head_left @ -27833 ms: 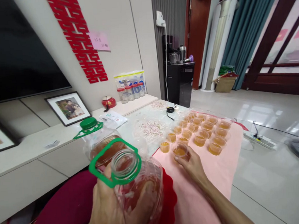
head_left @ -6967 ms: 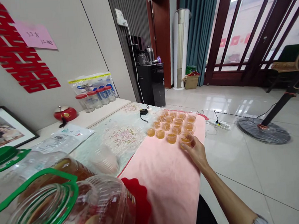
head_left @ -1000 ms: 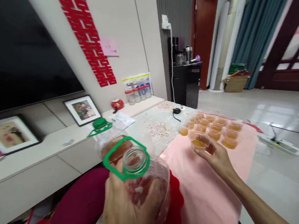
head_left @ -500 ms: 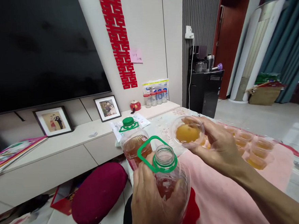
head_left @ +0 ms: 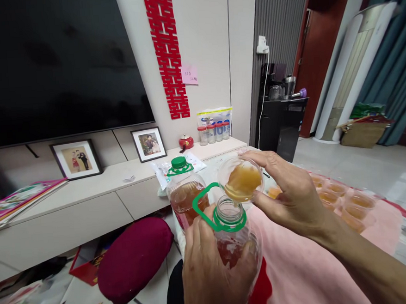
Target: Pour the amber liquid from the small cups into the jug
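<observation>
Right hand [head_left: 293, 201] has its fingers [head_left: 263, 158] wrapped round a little cup [head_left: 241, 181] of amber liquid, tipped rim-down right above the mouth of the jug [head_left: 235, 242], left hand [head_left: 207, 272] gripping its body at the near-left corner of the surface [head_left: 302, 274] (capped jug [head_left: 183, 195] just behind).

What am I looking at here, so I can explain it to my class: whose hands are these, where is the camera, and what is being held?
There is no machine here. These are a person's two bare hands, filmed by one camera worn on the head, looking forward and down. The left hand grips an open bottle with a green ring at its neck and amber liquid inside. The right hand holds a small clear cup of amber liquid, tilted just above the bottle's mouth. Behind them stands a second bottle with a green cap. A pink cloth covers the table, and more filled cups stand on it to the right. A dark television hangs on the wall.
</observation>
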A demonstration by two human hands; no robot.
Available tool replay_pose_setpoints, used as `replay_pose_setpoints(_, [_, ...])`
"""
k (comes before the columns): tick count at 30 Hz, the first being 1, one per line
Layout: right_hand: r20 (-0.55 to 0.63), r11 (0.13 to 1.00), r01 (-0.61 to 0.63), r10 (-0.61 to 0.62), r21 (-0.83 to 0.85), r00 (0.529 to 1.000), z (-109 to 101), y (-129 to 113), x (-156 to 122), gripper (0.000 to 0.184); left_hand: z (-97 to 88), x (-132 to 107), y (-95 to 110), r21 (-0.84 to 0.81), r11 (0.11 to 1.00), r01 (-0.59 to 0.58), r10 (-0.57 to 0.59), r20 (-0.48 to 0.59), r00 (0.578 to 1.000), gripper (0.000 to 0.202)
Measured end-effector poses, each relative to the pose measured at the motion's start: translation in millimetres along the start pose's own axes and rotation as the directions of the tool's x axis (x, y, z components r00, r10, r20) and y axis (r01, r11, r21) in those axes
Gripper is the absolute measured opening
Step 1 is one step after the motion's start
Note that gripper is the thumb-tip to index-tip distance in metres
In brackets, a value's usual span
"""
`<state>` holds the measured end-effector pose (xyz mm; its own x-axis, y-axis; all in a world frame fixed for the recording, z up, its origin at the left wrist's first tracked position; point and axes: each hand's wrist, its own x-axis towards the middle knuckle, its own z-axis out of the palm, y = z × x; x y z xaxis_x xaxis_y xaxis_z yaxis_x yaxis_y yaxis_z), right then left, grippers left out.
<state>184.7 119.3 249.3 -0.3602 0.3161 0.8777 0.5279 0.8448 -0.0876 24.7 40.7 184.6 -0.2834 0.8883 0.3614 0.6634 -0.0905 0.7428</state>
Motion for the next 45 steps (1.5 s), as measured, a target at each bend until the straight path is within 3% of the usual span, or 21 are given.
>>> replay_pose_setpoints(16, [-0.045,0.984,0.170,-0.173,-0.061,0.984,2,3,5,0.052,2.6,0,-3,-0.001,0.999,-0.053,0.053,-0.048,0.997,0.049])
replay_pose_setpoints(22, [-0.036,0.974,0.204,-0.208,-0.099,0.977,2,3,7,0.048,3.5,-1,-4,0.070,0.997,-0.038,0.042,-0.064,0.997,0.033])
replay_pose_setpoints(28, [-0.034,0.956,0.260,-0.267,-0.136,0.963,0,2,10,0.042,2.9,0,-1,-0.007,1.000,-0.016,0.016,-0.044,0.999,0.053])
replay_pose_setpoints(36, [-0.054,0.921,0.325,-0.343,-0.216,0.938,1,0,14,0.035,7.0,-2,-3,0.064,0.994,-0.084,0.090,-0.114,0.989,0.042])
replay_pose_setpoints(45, [-0.026,0.889,0.385,-0.403,-0.246,0.915,-1,-2,15,0.033,5.5,0,-4,0.017,0.994,-0.108,0.109,-0.085,0.990,0.043])
